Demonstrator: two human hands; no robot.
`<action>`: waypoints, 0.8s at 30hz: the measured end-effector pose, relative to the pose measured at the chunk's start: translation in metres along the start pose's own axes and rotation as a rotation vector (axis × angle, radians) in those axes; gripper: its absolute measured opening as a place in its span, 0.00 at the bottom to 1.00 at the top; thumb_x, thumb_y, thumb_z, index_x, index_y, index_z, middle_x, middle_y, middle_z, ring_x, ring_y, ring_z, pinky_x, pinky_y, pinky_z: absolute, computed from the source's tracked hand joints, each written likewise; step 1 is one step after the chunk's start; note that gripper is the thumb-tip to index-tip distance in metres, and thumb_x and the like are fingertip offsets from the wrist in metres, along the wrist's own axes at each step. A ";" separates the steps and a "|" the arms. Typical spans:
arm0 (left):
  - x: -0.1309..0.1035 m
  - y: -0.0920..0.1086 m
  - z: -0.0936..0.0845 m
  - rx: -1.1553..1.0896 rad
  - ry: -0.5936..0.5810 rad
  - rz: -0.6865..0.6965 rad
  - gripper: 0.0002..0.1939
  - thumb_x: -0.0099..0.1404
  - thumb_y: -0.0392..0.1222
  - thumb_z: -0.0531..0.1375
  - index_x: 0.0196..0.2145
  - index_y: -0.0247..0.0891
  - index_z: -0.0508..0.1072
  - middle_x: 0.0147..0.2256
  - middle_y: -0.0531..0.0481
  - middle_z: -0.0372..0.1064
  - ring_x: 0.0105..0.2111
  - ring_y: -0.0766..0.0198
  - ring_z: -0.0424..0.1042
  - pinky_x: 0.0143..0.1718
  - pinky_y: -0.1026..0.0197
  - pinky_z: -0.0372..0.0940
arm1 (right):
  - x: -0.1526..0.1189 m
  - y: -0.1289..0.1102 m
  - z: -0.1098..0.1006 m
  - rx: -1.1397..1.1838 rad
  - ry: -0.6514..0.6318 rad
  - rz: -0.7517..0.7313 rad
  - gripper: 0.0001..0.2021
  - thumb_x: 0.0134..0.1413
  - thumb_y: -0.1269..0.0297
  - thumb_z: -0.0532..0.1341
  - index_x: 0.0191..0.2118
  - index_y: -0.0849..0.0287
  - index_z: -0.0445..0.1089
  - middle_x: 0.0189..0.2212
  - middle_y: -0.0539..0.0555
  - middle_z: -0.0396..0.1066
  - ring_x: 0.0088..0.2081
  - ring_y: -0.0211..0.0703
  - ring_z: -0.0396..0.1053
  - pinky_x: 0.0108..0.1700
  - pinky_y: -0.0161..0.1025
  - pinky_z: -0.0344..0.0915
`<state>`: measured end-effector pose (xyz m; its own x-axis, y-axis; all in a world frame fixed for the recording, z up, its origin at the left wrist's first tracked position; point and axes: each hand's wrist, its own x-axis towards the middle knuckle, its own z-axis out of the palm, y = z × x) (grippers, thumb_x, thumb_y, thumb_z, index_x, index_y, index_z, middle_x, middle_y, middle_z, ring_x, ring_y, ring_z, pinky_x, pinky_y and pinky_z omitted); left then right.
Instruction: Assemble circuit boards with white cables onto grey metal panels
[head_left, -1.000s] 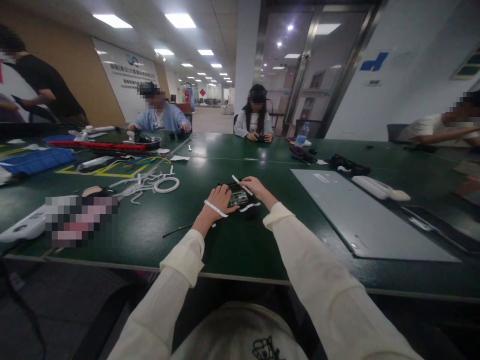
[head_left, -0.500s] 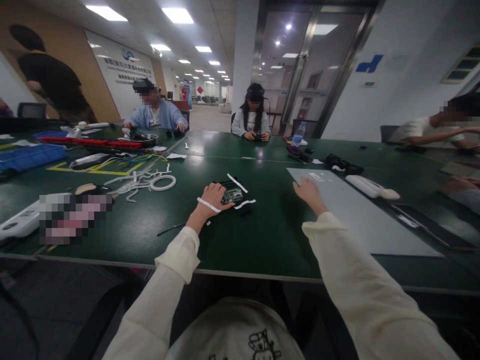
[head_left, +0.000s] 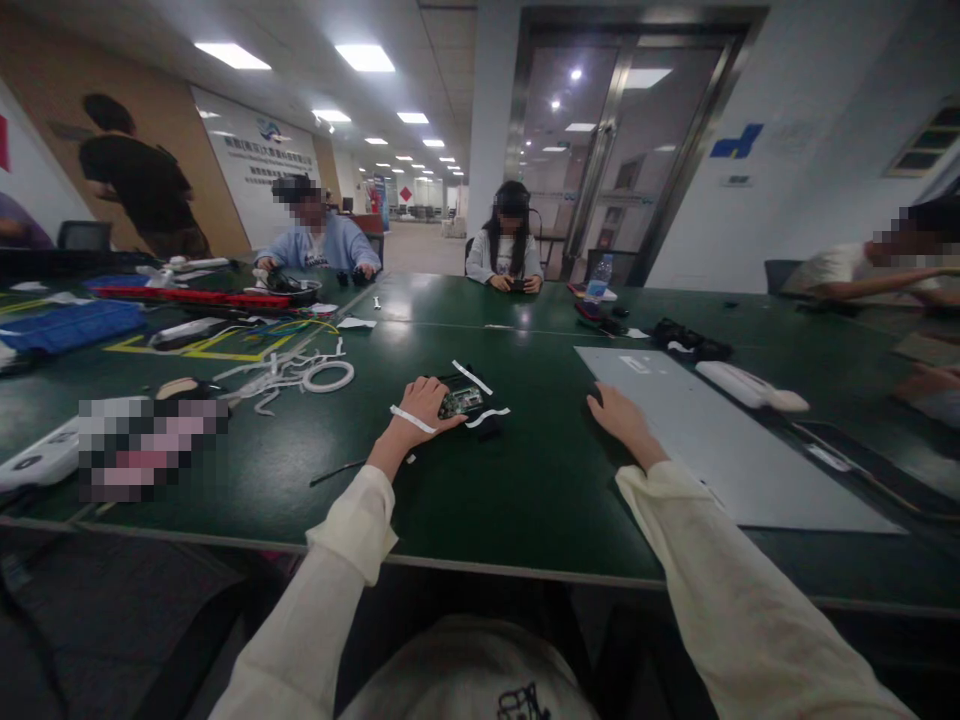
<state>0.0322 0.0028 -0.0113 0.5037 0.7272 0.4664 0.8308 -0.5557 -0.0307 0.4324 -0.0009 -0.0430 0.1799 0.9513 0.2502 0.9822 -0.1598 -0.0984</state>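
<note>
My left hand (head_left: pixel 421 403) grips the left side of a green circuit board (head_left: pixel 463 401), its thumb along the near edge. The fingertips are partly hidden. A white strip (head_left: pixel 412 418) lies across the back of this hand. Another white strip (head_left: pixel 472 377) slants over the board's far corner, and a wavy white strip (head_left: pixel 487 417) is at its near right. Beside them is a small black piece (head_left: pixel 489 430). My right hand (head_left: pixel 619 420) hovers over or touches the table by the left edge of a grey board (head_left: pixel 720 440). Its thumb and fingers are apart and nothing shows in them.
White strips and a white ring (head_left: pixel 328 376) lie to the left, with a blue tray (head_left: pixel 75 325) beyond. A thin black stick (head_left: pixel 337 472) lies near my left wrist. A water bottle (head_left: pixel 598 280) stands farther back. Several people sit around the green table (head_left: pixel 517 520).
My right hand has drawn slightly back towards me and right. My left hand stays at the circuit board. The whole view has shifted a little with my head.
</note>
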 end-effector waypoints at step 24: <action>0.006 -0.007 -0.006 -0.027 0.066 -0.030 0.24 0.58 0.62 0.53 0.39 0.38 0.67 0.40 0.43 0.63 0.42 0.53 0.61 0.42 0.52 0.57 | -0.078 -0.107 -0.039 0.366 -0.180 -0.523 0.26 0.60 0.52 0.47 0.59 0.59 0.57 0.60 0.58 0.53 0.60 0.47 0.51 0.60 0.49 0.49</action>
<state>0.0276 0.0087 -0.0026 0.4612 0.7163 0.5237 0.8382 -0.5453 0.0077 0.3158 -0.0686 -0.0142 -0.3584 0.9136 0.1922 0.8505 0.4044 -0.3362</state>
